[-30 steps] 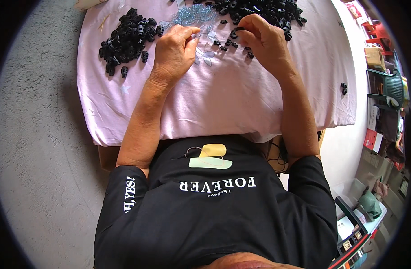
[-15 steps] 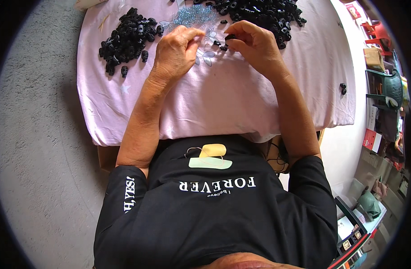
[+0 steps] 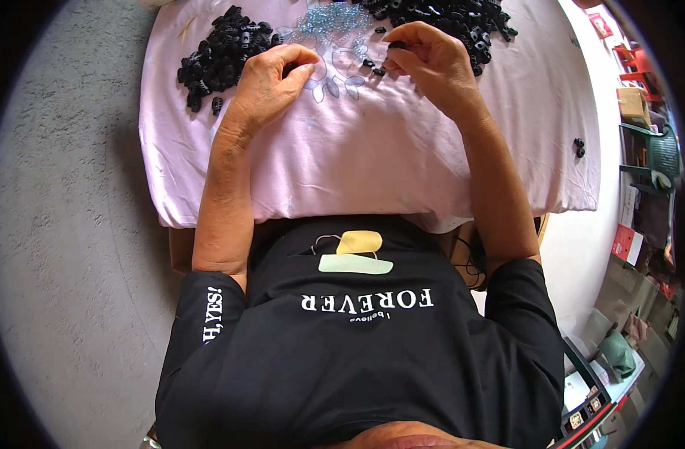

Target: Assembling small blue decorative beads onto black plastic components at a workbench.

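My right hand [image 3: 441,73] is closed over the pink cloth, a small black plastic piece [image 3: 397,46] like a cord lock between its thumb and fingers. Left of it, my left hand [image 3: 271,84] pinches thumb and forefinger together; whatever they hold is too small to make out. Between the hands and a little farther off lies a heap of shiny pale-blue bits [image 3: 331,26], perhaps small springs. A few loose black parts [image 3: 378,72] lie on the cloth beside my right fingertips.
A pile of black pieces [image 3: 226,52] lies beyond my left hand, and a larger black pile [image 3: 462,19] beyond my right. Two black pieces [image 3: 579,147] sit near the right edge of the cloth-covered table [image 3: 342,165]. A green chair [image 3: 660,153] stands farther right.
My left hand has moved left, away from my right hand, still pinched. My right hand keeps its black piece near the same spot. The whole view has shifted slightly.
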A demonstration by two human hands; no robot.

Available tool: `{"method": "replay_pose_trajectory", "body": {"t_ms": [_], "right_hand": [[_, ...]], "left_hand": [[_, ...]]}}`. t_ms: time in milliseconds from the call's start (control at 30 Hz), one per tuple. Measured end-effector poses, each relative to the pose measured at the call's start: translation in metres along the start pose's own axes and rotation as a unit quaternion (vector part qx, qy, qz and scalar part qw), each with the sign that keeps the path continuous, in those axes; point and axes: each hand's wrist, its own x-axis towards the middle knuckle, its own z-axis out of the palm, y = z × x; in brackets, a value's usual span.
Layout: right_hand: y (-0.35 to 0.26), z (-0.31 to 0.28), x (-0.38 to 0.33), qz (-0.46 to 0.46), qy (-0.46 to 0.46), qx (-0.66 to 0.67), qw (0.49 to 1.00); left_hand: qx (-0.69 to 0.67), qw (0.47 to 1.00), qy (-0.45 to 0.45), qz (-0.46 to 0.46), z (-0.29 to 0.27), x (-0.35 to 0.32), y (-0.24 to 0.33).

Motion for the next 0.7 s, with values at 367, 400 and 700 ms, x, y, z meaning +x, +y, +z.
{"method": "replay_pose_trajectory", "body": {"t_ms": [367,400,700], "right_hand": [[0.006,0.007,0.000,-0.057,0.047,0.029,0.997],[0.004,0.008,-0.001,-0.068,0.052,-0.002,0.996],[0.013,0.005,0.003,-0.056,0.090,-0.035,0.994]], "left_hand": [[0.149,0.983,0.105,0.024,-0.028,-0.024,-0.014],[0.194,0.969,0.142,0.049,-0.027,-0.023,-0.014],[0.078,0.984,0.082,0.135,0.028,0.012,0.013]]}}
